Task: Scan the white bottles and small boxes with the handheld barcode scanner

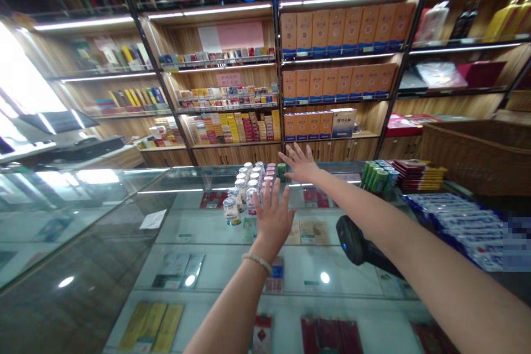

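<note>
On the glass counter stands a cluster of small white-lidded jars [232, 211] in rows, with several pink-topped ones [270, 172] on its right side. My left hand [274, 213], a beaded bracelet at its wrist, is stretched out with fingers spread at the cluster's near right side and covers part of it. Farther back, my right hand [301, 163] reaches with fingers apart beside a green container [281, 171] at the cluster's far right corner. Neither hand holds anything. Whether the fingertips touch the containers I cannot tell.
A black handheld scanner [352, 240] lies under my right forearm. Green cylinders [375, 176], stacked red and yellow packs [417, 174], blue-white packets [456, 227] and a wicker basket [477, 155] line the right. A paper slip [153, 219] lies left. Shelves of boxes [336, 86] stand behind.
</note>
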Tool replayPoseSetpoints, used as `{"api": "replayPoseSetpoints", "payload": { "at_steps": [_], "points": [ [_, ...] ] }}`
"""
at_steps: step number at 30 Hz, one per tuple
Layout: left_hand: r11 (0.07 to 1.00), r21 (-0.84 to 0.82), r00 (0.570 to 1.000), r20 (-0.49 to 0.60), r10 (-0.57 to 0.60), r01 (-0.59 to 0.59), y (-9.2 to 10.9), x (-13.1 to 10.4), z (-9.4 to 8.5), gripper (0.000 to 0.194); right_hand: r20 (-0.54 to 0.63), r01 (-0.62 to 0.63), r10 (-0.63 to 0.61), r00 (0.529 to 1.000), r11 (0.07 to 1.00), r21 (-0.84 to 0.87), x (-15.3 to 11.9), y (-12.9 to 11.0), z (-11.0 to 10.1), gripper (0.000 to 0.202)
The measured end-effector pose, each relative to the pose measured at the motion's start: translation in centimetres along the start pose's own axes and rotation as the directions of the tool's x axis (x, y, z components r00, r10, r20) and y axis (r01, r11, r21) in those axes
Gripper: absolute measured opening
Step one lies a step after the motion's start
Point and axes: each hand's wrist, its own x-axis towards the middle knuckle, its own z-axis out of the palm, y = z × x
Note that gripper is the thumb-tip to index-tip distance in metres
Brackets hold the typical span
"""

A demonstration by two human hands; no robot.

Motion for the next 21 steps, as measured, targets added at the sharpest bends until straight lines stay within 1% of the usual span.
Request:
{"api": "replayPoseSetpoints", "payload": {
  "at_steps": [5, 9, 16, 21],
  "points": [
    [1.0, -0.003, 1.0, 0.021, 0.009, -0.009, 0.0, 0.2, -0.5, 0.065, -0.006, 0.015, -0.015, 1.0, 1.0, -0.021, -1.3, 0.2, 0.5, 0.082],
    [1.0, -0.002, 1.0, 0.022, 0.008, -0.008, 0.1, 0.2, -0.8, 0.064, -0.033, 0.035, -0.036, 0.999, 0.999, -0.033, -2.3, 0.1, 0.2, 0.08],
    [1.0, 0.001, 1.0, -0.008, 0.018, -0.018, -0.1, 0.3, -0.4, 0.063, -0.085, 0.04, -0.043, 0.995, 0.998, -0.041, -4.6, 0.5, -1.7, 0.077],
    [1.0, 0.003, 0.999, -0.032, 0.031, -0.031, 0.5, 0.2, -1.1, 0.061, -0.108, 0.034, -0.038, 0.993, 0.999, -0.041, -7.3, 0.9, -3.8, 0.071]
  ]
}}
